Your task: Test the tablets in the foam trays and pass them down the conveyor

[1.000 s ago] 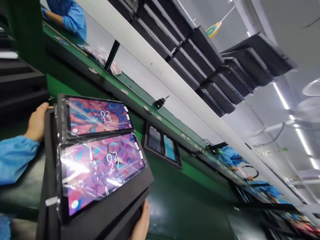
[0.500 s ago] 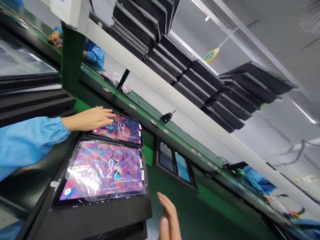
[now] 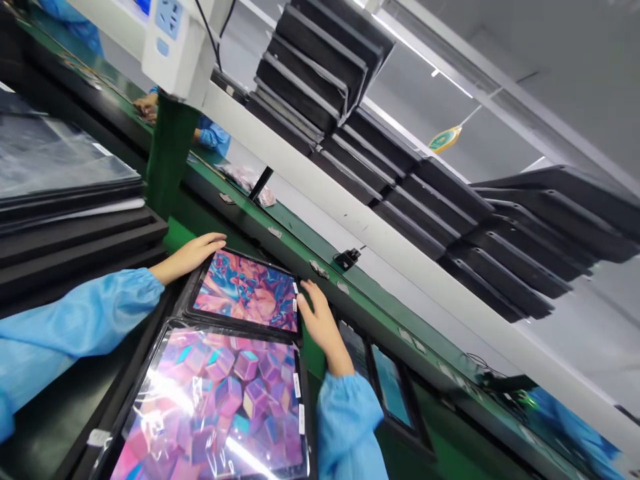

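A tablet (image 3: pixel 250 293) with a lit, swirling pink and blue screen lies in a black foam tray. My left hand (image 3: pixel 196 255) rests at its upper left corner, fingers stretched out. At its right edge is my right hand (image 3: pixel 320 325), with thumb and fingers apart beside the small white labels; whether the fingertips press on the edge I cannot tell. Closer to me, a larger tablet (image 3: pixel 220 400) shows purple cubes under shiny clear film. Its lower part runs out of view.
To the left rises a stack of black trays (image 3: pixel 75 247) with a film-covered panel on top. Another tray with two tablets (image 3: pixel 393 387) sits at right. A black plug adapter (image 3: pixel 347 258) lies on the green ledge. Black trays (image 3: pixel 320 67) fill the shelf above. Co-workers' blue sleeves (image 3: pixel 215 137) show beyond.
My right hand has moved up and left to the far tablet's right edge. My left hand has drawn off its screen to the corner. Both screens' clock digits are gone. The view has shifted.
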Available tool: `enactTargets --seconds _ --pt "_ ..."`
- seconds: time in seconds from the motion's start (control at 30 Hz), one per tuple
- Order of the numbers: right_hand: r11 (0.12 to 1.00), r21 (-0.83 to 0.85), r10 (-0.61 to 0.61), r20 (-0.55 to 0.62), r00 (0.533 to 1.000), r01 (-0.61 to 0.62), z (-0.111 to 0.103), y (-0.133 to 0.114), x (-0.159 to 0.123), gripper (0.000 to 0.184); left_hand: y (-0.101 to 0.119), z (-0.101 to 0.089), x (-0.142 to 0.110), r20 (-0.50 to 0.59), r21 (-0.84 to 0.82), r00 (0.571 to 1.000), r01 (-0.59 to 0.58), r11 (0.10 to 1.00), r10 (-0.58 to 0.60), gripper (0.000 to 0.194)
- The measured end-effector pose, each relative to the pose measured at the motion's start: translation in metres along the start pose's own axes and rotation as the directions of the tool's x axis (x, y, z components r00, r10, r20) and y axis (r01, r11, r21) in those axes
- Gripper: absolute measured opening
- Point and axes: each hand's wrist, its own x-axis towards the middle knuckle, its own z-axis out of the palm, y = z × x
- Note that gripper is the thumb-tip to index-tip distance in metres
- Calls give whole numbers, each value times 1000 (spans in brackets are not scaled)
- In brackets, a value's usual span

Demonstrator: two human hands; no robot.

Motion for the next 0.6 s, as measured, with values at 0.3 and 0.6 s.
enactTargets --seconds 0.3,0.6 --pt "976 208 93 -112 989 -68 47 16 55 84 9 -1 -20 -39 -105 999 -6 994 2 48" --pt "963 228 185 -183 966 -141 46 10 5 87 25 -19 -112 -62 -159 997 25 987 -35 65"
